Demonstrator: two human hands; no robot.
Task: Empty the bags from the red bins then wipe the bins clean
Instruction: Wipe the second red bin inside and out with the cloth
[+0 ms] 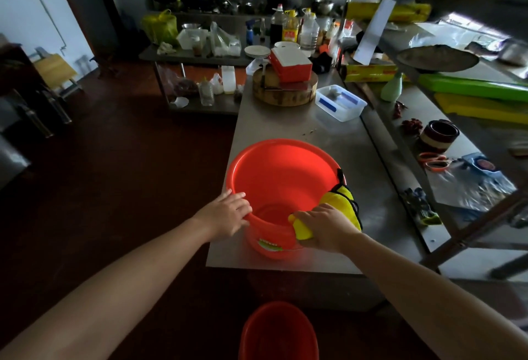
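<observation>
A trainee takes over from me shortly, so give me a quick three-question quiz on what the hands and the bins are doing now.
1. True or false: the red bin on the table holds a bag.
2. What does the right hand hold at that bin's rim? A) a spray bottle B) a yellow cloth C) a plate
3. Where does the second red bin stand?

Key:
1. False. Its inside is bare.
2. B. The left hand rests on the rim on the other side.
3. On the floor, in front of the table's near edge.
</observation>
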